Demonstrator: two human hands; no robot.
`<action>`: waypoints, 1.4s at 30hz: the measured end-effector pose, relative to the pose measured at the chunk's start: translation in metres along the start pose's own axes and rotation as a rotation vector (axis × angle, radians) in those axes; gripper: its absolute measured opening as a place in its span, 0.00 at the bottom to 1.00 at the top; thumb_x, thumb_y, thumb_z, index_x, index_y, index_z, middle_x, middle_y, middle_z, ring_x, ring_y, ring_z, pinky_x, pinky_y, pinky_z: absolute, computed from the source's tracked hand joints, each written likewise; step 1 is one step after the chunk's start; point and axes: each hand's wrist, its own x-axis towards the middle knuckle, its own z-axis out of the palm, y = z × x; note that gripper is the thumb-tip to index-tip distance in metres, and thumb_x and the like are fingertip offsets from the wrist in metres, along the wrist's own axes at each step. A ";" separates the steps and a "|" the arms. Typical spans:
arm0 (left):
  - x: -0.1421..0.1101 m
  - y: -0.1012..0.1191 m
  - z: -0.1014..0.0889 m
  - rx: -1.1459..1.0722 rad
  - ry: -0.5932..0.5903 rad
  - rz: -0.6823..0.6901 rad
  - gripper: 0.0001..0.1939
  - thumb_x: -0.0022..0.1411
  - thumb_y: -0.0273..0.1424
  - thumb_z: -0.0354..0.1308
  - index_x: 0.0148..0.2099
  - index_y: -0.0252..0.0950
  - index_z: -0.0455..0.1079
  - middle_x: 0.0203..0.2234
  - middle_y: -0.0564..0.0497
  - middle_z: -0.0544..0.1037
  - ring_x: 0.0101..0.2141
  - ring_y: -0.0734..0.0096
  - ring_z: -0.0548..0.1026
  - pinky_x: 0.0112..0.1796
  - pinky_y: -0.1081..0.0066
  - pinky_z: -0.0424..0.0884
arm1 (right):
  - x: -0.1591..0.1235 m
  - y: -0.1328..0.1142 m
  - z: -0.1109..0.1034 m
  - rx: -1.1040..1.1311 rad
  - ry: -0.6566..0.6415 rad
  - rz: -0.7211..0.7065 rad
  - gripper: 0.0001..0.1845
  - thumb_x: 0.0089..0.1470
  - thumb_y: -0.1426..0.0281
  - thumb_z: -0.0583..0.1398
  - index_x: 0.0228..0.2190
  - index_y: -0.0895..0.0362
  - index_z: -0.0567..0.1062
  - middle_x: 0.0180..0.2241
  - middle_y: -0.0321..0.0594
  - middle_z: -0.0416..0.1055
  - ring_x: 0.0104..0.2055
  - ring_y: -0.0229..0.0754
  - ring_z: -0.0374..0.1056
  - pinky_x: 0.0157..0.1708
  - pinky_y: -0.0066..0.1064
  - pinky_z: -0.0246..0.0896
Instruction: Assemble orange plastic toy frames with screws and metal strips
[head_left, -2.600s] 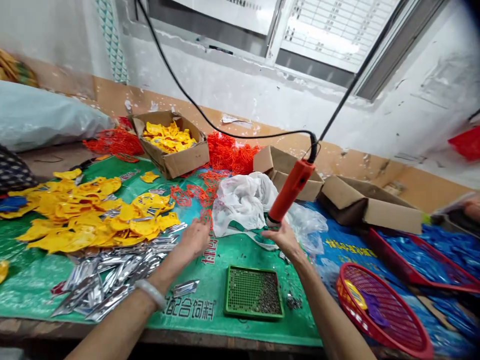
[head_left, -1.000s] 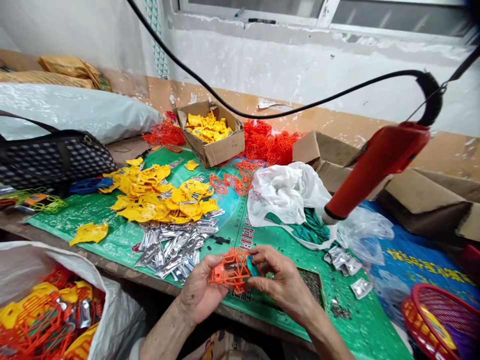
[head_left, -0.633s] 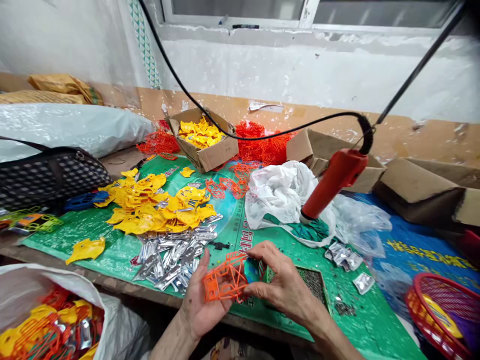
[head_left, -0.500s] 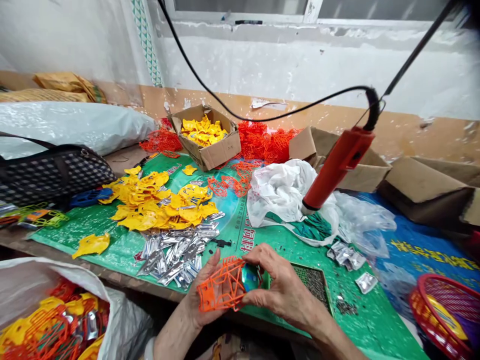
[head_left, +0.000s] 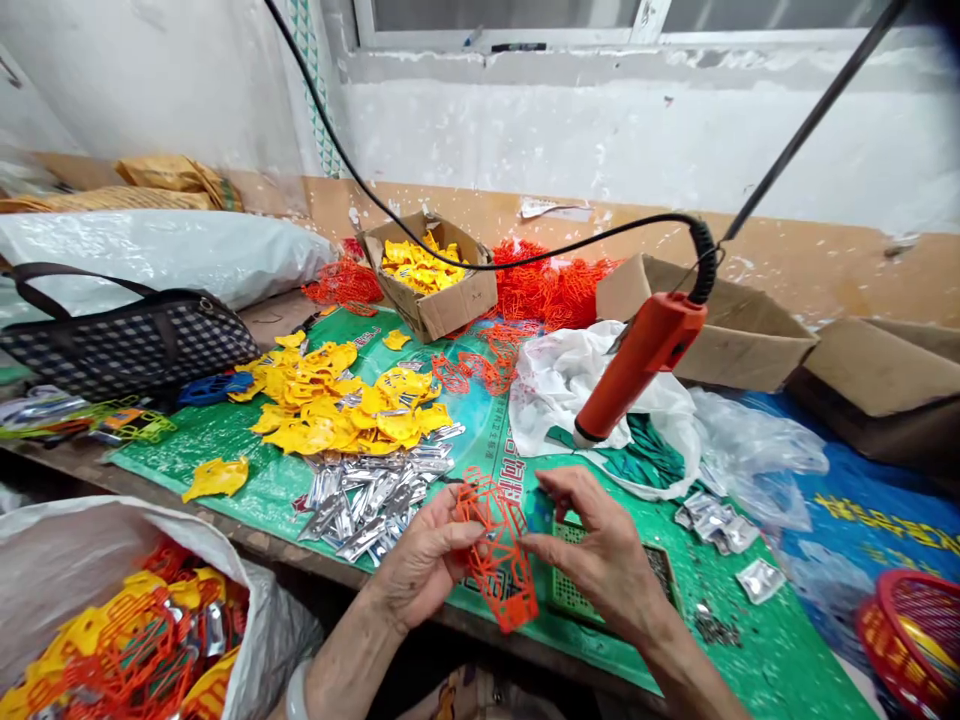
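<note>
Orange plastic, thin and full of holes: that is the lattice piece (head_left: 496,548) held low in the middle of the view, over the near edge of the table (head_left: 757,650). The left hand (head_left: 420,565) has its grip closed on the piece's left side, thumb on top near the upper end. The right hand (head_left: 604,555) pinches the right side between thumb and fingers, so both hands are grasping the same part, which hangs tilted with its long end pointing toward 6 o'clock.

It looks very light and a little springy, the sort of thing that flexes and could snap at a thin bar if twisted. I would judge the solid outer frame the safer place to hold, not the inner struts.

Just beyond the right hand, partly hidden by it, lies a green tray (head_left: 574,595) with a perforated face. At 12 o'clock from the hands hangs an orange power tool (head_left: 637,360) on a black cord (head_left: 450,262), nose down over a white plastic bag (head_left: 570,385). At 10 o'clock sit a heap of silver foil packets (head_left: 371,495) and, beyond it, yellow plastic pieces (head_left: 337,400). Farther at 11 o'clock stands a cardboard box (head_left: 442,300) of more yellow parts. At 8 o'clock an open sack (head_left: 90,545) holds mixed orange and yellow parts
</note>
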 end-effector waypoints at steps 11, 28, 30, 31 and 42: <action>0.003 -0.021 0.009 -0.042 0.136 0.132 0.14 0.56 0.27 0.66 0.46 0.34 0.74 0.37 0.48 0.82 0.35 0.69 0.79 0.36 0.72 0.74 | -0.018 -0.007 0.032 -0.111 0.061 0.005 0.41 0.45 0.80 0.69 0.58 0.53 0.61 0.42 0.43 0.69 0.43 0.47 0.68 0.41 0.39 0.70; 0.002 -0.035 0.017 -0.041 0.201 0.170 0.12 0.55 0.32 0.66 0.42 0.35 0.79 0.39 0.47 0.83 0.38 0.63 0.78 0.32 0.74 0.71 | -0.016 -0.015 0.039 -0.254 -0.008 -0.053 0.41 0.48 0.81 0.63 0.61 0.53 0.58 0.46 0.48 0.69 0.47 0.53 0.66 0.46 0.50 0.68; 0.002 -0.037 0.017 -0.049 0.219 0.172 0.11 0.55 0.32 0.66 0.42 0.35 0.79 0.38 0.47 0.83 0.37 0.65 0.78 0.32 0.75 0.71 | -0.016 -0.014 0.039 -0.252 -0.018 -0.033 0.40 0.47 0.81 0.63 0.60 0.54 0.58 0.45 0.47 0.69 0.46 0.53 0.65 0.45 0.50 0.68; 0.002 -0.037 0.017 -0.052 0.230 0.173 0.11 0.54 0.32 0.67 0.41 0.35 0.80 0.37 0.47 0.83 0.36 0.65 0.78 0.31 0.75 0.71 | -0.017 -0.013 0.039 -0.249 -0.021 -0.023 0.40 0.47 0.81 0.64 0.60 0.54 0.59 0.45 0.48 0.69 0.46 0.53 0.65 0.45 0.49 0.68; -0.002 -0.040 0.029 -0.042 0.294 0.197 0.12 0.49 0.33 0.70 0.38 0.35 0.80 0.35 0.48 0.84 0.36 0.61 0.79 0.34 0.71 0.73 | -0.024 -0.008 0.036 -0.113 0.058 0.053 0.37 0.47 0.80 0.64 0.57 0.52 0.62 0.44 0.44 0.69 0.45 0.49 0.66 0.43 0.42 0.68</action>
